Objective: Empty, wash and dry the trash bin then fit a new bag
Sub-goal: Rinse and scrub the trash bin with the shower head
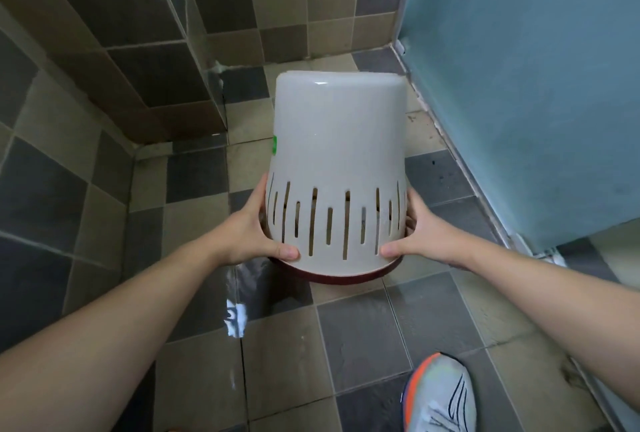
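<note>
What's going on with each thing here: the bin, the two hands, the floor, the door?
Trash bin: upside down, held in the air, no bag visible.
Dark red rim: facing down toward the person.
Left hand: grips the bin's slotted side.
Right hand: grips the opposite side.
Tiled floor: looks wet and shiny in patches.
Blue door: appears shut.

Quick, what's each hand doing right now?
Left hand: gripping the upturned bin near its rim.
Right hand: gripping the bin's other side.

Single head-worn view, steeply downward and forward, close over the tiled floor [363, 334], perhaps slightly tilted.
</note>
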